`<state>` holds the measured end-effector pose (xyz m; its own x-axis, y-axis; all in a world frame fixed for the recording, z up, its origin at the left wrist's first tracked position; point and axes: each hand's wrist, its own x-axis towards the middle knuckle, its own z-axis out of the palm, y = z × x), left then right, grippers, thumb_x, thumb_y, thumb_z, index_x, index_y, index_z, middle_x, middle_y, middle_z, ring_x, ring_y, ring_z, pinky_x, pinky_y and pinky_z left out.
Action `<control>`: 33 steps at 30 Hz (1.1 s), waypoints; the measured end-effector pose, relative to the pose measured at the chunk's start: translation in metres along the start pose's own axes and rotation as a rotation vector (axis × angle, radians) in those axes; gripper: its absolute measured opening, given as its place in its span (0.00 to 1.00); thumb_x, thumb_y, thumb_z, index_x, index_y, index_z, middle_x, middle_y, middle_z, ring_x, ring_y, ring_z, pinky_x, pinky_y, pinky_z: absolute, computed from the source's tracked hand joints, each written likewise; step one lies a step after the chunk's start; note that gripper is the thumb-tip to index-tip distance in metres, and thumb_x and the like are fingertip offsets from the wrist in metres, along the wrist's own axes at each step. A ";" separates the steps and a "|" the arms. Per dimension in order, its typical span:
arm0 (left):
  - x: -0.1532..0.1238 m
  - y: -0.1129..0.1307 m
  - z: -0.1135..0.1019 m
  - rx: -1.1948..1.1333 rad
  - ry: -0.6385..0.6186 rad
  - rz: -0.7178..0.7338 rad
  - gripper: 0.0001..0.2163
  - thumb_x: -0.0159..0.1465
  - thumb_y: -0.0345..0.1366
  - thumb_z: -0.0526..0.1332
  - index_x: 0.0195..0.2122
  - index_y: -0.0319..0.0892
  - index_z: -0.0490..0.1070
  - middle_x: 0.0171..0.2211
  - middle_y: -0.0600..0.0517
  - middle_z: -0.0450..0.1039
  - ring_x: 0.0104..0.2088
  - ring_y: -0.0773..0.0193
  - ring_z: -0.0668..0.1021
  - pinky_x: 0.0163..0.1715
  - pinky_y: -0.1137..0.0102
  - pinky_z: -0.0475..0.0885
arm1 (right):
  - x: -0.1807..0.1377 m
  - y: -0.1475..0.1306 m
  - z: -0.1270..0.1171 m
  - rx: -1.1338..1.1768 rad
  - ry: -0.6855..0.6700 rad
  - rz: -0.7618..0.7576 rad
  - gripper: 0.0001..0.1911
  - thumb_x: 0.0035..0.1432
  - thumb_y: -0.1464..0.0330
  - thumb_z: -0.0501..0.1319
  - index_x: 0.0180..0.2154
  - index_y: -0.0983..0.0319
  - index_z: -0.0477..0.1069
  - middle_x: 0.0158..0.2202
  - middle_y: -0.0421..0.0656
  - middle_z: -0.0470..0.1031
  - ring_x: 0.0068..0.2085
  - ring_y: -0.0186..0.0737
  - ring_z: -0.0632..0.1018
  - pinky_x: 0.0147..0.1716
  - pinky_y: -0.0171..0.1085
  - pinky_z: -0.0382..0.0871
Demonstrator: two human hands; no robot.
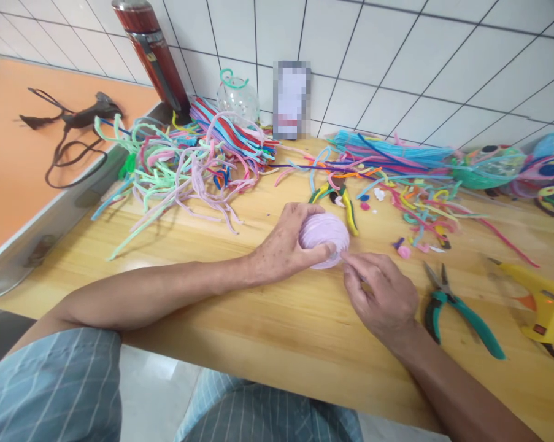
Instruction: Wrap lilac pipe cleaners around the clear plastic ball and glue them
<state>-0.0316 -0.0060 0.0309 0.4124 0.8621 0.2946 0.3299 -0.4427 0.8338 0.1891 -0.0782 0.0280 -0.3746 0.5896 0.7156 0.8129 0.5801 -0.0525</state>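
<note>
Hands on table point(240, 331), left hand point(283, 245) cupping lilac ball point(325, 232), right hand point(380, 294) pinching its edge

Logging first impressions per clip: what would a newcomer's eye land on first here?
First, the round lilac ball of wound fuzzy pipe cleaners at mid-table, gripped by the left hand, the right hand touching its edge. Behind it, a tangled pile of pastel pipe cleaners sprawls across the light wooden table.

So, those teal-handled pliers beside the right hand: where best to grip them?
Grip the pliers by the splayed teal handles, from above on the near side: they lie flat, jaws pointing away. The left hand holds the lilac ball.
</note>
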 end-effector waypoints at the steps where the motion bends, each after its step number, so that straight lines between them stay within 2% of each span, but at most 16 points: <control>1: -0.001 0.000 0.001 -0.002 0.004 -0.007 0.28 0.63 0.48 0.69 0.60 0.44 0.64 0.56 0.43 0.70 0.60 0.48 0.72 0.64 0.50 0.71 | 0.001 0.000 0.000 -0.016 0.005 -0.010 0.20 0.63 0.77 0.66 0.54 0.56 0.77 0.38 0.40 0.85 0.36 0.37 0.84 0.36 0.34 0.77; 5: -0.001 0.005 -0.001 -0.029 -0.007 -0.027 0.28 0.63 0.48 0.68 0.59 0.42 0.63 0.56 0.42 0.69 0.59 0.49 0.73 0.63 0.51 0.71 | 0.003 0.000 -0.001 -0.081 0.004 -0.049 0.17 0.63 0.77 0.66 0.51 0.55 0.77 0.36 0.39 0.84 0.33 0.34 0.82 0.33 0.33 0.75; 9: 0.006 0.012 -0.012 -0.037 -0.104 -0.070 0.28 0.61 0.48 0.68 0.57 0.40 0.63 0.54 0.41 0.70 0.54 0.50 0.76 0.59 0.51 0.75 | 0.001 0.000 -0.002 -0.109 -0.005 -0.065 0.16 0.64 0.77 0.66 0.50 0.56 0.77 0.35 0.38 0.83 0.32 0.33 0.81 0.32 0.32 0.72; 13: 0.012 0.012 -0.019 0.033 -0.173 -0.026 0.30 0.60 0.47 0.70 0.60 0.42 0.66 0.58 0.40 0.68 0.59 0.47 0.74 0.63 0.48 0.72 | -0.001 0.000 -0.002 -0.105 -0.016 -0.058 0.15 0.63 0.78 0.66 0.50 0.58 0.78 0.37 0.39 0.83 0.33 0.32 0.80 0.34 0.31 0.71; 16: 0.013 0.012 -0.020 0.075 -0.212 -0.039 0.29 0.60 0.47 0.70 0.60 0.44 0.68 0.57 0.41 0.68 0.59 0.47 0.73 0.64 0.47 0.71 | 0.000 -0.001 -0.002 -0.096 -0.031 -0.044 0.13 0.66 0.76 0.65 0.49 0.58 0.78 0.36 0.39 0.83 0.32 0.32 0.80 0.33 0.30 0.70; 23: 0.011 0.015 -0.018 0.048 -0.162 -0.050 0.26 0.60 0.45 0.68 0.57 0.42 0.66 0.55 0.42 0.72 0.57 0.48 0.76 0.62 0.49 0.73 | 0.000 0.000 -0.002 -0.069 -0.016 -0.046 0.13 0.66 0.77 0.65 0.50 0.59 0.78 0.37 0.41 0.82 0.33 0.32 0.80 0.34 0.31 0.71; 28: 0.009 0.008 -0.014 0.053 -0.108 0.018 0.26 0.61 0.44 0.68 0.59 0.45 0.66 0.58 0.43 0.72 0.62 0.48 0.73 0.66 0.49 0.70 | 0.000 0.003 -0.001 -0.077 -0.006 -0.059 0.14 0.63 0.78 0.67 0.50 0.61 0.78 0.36 0.42 0.82 0.33 0.34 0.80 0.34 0.32 0.72; 33: 0.006 0.006 -0.010 0.025 -0.068 0.014 0.26 0.62 0.45 0.68 0.59 0.44 0.66 0.57 0.42 0.72 0.62 0.47 0.72 0.66 0.49 0.70 | 0.000 0.002 0.000 -0.041 0.001 -0.034 0.16 0.63 0.79 0.67 0.51 0.61 0.77 0.38 0.42 0.82 0.35 0.35 0.82 0.36 0.32 0.74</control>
<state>-0.0355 -0.0012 0.0427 0.4737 0.8372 0.2733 0.3441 -0.4616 0.8176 0.1902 -0.0771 0.0276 -0.4017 0.5695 0.7172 0.8172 0.5764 0.0001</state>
